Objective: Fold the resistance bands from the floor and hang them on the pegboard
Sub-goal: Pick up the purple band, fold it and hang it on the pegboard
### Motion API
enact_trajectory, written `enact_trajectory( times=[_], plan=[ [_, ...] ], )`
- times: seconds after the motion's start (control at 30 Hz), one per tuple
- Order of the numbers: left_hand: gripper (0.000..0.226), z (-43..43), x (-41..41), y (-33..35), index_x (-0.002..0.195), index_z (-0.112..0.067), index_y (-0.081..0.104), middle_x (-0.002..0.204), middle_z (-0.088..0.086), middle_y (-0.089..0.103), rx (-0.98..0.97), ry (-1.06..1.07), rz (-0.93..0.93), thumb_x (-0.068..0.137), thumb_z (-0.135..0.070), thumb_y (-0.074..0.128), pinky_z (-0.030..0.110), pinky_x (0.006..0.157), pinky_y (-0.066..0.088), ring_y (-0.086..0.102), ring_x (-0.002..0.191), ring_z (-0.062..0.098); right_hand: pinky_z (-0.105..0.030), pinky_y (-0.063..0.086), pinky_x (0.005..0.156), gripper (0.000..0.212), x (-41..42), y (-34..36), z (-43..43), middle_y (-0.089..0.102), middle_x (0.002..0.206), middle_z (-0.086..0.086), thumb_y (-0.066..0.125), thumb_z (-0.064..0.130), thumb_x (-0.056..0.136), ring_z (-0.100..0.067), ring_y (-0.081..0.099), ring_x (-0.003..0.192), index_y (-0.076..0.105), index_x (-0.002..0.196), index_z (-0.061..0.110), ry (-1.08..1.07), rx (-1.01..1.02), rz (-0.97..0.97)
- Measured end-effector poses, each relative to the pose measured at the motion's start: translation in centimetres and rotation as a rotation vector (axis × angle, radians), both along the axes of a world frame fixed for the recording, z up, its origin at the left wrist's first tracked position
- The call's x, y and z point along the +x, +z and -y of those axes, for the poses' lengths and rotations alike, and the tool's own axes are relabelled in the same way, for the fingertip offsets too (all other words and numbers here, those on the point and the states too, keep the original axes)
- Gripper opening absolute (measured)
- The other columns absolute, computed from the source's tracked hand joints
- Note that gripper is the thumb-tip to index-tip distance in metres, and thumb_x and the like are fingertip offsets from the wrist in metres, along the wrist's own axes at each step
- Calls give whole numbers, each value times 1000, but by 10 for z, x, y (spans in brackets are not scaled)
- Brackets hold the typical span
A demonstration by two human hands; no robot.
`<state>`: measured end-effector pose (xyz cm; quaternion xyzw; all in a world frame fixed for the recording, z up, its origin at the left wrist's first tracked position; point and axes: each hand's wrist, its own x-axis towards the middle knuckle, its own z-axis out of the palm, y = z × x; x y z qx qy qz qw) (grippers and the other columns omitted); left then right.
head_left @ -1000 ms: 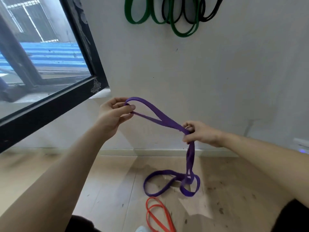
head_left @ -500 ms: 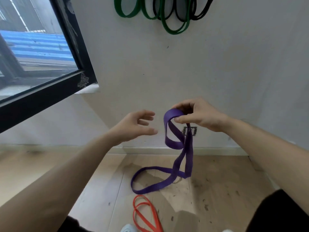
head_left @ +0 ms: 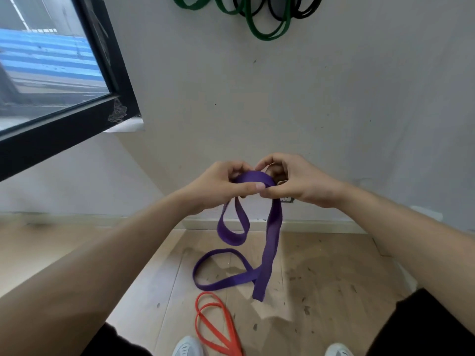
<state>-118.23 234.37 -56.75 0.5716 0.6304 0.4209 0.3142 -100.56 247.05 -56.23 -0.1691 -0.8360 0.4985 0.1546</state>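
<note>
Back in with the left hand (head_left: 221, 186), both now pinching the purple band (head_left: 272, 242) beside the right hand (head_left: 298, 183); limp, floppy, best gripped at the fold.

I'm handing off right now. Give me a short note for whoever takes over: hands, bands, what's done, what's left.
Left hand: shut on the purple band, pinching its top fold.
Right hand: shut on the same fold, right beside the left.
Purple band: one short loop hangs under the hands; a long strand drops to a loop by the floor. Only partly folded.
Orange band: on the floor by the shoes, untouched.
Green bands and black bands: already hanging on the wall above.
Left: finish folding the purple band, hang it, then fold and hang the orange one.
</note>
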Motion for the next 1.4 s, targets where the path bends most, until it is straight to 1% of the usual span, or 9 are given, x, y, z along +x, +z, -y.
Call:
enact_trajectory(
  times=[0.17, 0.33, 0.53, 0.67, 0.9, 1.03, 1.13, 1.33, 1.4],
  plan=[
    [21, 1, 5, 10, 103, -15, 71, 88, 1, 74, 104, 52, 9, 87, -26, 78, 22, 76, 54, 68, 79, 9, -30, 58, 77, 37, -8, -15, 3, 70, 95, -16, 77, -1, 80, -21, 68, 85, 62, 112, 6, 16, -44, -4],
    [8, 3, -4, 32, 97, -15, 70, 74, -8, 65, 281, 175, 238, 91, -21, 72, 19, 70, 50, 60, 72, 9, -29, 57, 78, 24, -14, -42, -3, 69, 91, -8, 78, 8, 83, -16, 69, 86, 66, 103, 9, -38, -43, 100],
    [18, 6, -16, 46, 103, -9, 68, 76, 2, 59, 383, 214, 382, 91, -23, 72, 27, 73, 49, 54, 73, 17, -35, 61, 84, 23, -25, -61, -3, 71, 101, -11, 75, 17, 88, -25, 71, 95, 64, 106, 11, -51, -104, 211],
    [23, 10, -29, 44, 103, -11, 69, 76, -1, 62, 410, 247, 391, 87, -27, 72, 22, 71, 51, 56, 72, 14, -42, 59, 86, 22, -25, -58, -11, 69, 95, -17, 74, 13, 88, -24, 69, 88, 64, 105, 3, -10, -155, 206],
    [32, 18, -82, 13, 103, -10, 71, 74, -5, 65, 276, 366, 313, 83, -35, 74, 28, 82, 51, 60, 79, 16, -35, 52, 73, 33, 6, -24, -41, 63, 89, -12, 81, 8, 79, -24, 63, 81, 64, 107, 4, -111, -116, 75],
    [36, 19, -92, -5, 102, -14, 73, 75, -6, 69, 94, 285, 164, 75, -37, 83, 26, 79, 51, 62, 78, 14, -31, 50, 73, 36, 21, -8, -54, 62, 87, -9, 82, 10, 79, -18, 60, 79, 64, 110, 2, -147, -98, -33],
    [39, 16, -91, -10, 104, -21, 74, 86, 5, 72, -16, 218, 55, 71, -35, 88, 30, 78, 51, 65, 81, 18, -30, 54, 71, 36, 28, 5, -56, 68, 90, -12, 79, 5, 81, -18, 63, 77, 64, 114, 9, -154, -71, -64],
    [55, 6, -90, -8, 102, -28, 78, 76, -2, 62, 83, 274, 151, 61, -64, 84, 31, 73, 46, 50, 72, 18, -27, 56, 67, 33, 37, 13, -55, 72, 95, -12, 77, 11, 86, -16, 66, 71, 65, 116, 17, -155, 117, -19],
    [44, 3, -89, -7, 99, -26, 79, 73, 0, 58, 125, 304, 198, 66, -55, 83, 31, 70, 42, 45, 70, 19, -27, 58, 67, 31, 38, 9, -54, 71, 95, -7, 73, 14, 90, -15, 66, 69, 65, 120, 18, -150, 209, 6]
  ],
)
